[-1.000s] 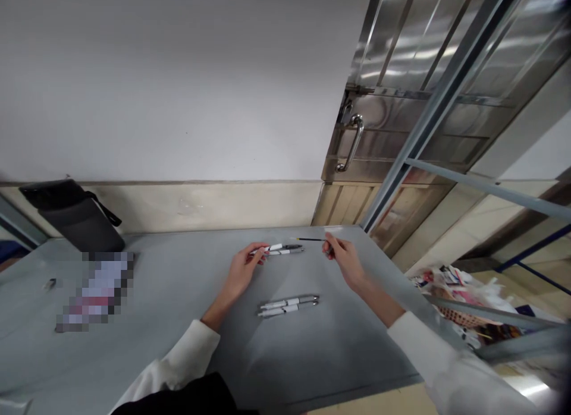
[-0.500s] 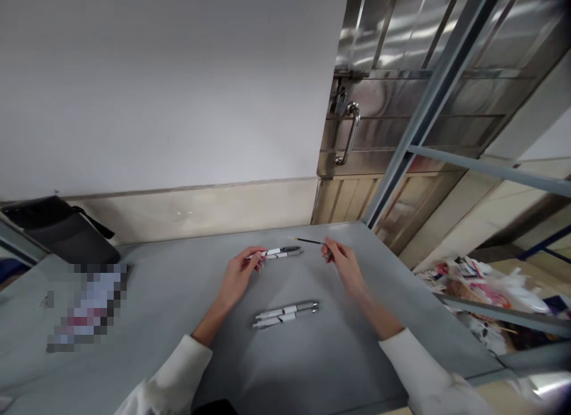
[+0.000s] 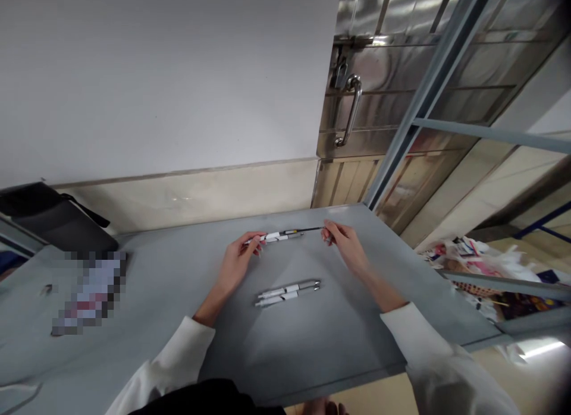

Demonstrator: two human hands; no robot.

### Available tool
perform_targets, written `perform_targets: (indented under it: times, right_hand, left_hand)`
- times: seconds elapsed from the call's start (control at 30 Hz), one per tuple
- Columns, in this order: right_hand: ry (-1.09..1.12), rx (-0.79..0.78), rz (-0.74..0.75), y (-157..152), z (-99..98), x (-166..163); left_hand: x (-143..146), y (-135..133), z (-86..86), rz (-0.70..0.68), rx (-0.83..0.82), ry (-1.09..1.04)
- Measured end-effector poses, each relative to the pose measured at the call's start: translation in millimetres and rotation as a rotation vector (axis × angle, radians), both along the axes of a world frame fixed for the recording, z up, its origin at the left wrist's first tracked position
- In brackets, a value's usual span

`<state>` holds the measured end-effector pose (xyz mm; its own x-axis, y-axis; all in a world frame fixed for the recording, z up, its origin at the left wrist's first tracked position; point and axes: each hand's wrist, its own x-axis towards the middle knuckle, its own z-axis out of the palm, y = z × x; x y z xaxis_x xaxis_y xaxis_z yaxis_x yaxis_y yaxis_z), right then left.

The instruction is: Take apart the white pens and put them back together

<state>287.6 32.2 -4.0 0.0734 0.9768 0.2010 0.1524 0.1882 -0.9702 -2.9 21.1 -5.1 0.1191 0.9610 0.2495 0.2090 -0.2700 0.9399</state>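
My left hand pinches the back part of a white pen with its thumb and fingers. A second white pen lies close along its near side; whether the hand grips that one too I cannot tell. Between the fingertips of my right hand is a thin dark pen refill, pointing left. Its yellowish end meets the front of the held pen; how far it sits inside is too small to tell. Nearer to me, two white pens with silvery tips lie side by side on the grey table.
At the left stands a dark grey case with a strap, beside a blurred packet. A wall and a metal door rise behind. To the right are a metal frame post and a shelf with plastic bags.
My right hand's refill has come left and its yellowish end, earlier apart from the pens, now meets the front of the pen. The left hand keeps its grip. The view has tilted down slightly.
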Motion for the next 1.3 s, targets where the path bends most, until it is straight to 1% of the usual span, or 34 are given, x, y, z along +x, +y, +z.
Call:
perform_targets:
  times: [0.13, 0.3, 0.47, 0.63, 0.8, 1.03, 1.3]
  right_hand:
    - [-0.019, 0.006, 0.011, -1, -0.1, 0]
    - [-0.043, 0.034, 0.062, -3, 3.8, 0]
    - [-0.096, 0.075, 0.061, -2, 3.9, 3]
    - [-0.149, 0.074, 0.070, -1, 0.8, 5]
    - [-0.146, 0.074, 0.120, -4, 5.4, 4]
    - [-0.129, 0.072, 0.106, -5, 8.8, 3]
    - [-0.173, 0.080, 0.090, -8, 12.4, 1]
  left_hand:
    - [0, 0, 1.0, 0.017, 0.005, -0.006]
    - [-1, -1, 1.7, 0.024, -0.003, -0.001]
    - [-2, 0, -0.6, 0.019, -0.003, -0.021]
    - [-3, 2, -4.5, 0.014, 0.001, -0.054]
    - [-2, 2, -4.3, 0.006, 0.015, -0.064]
    - [-2, 3, -5.5, -0.013, 0.025, -0.087]
    - [-1, 3, -5.5, -0.033, 0.031, -0.098]
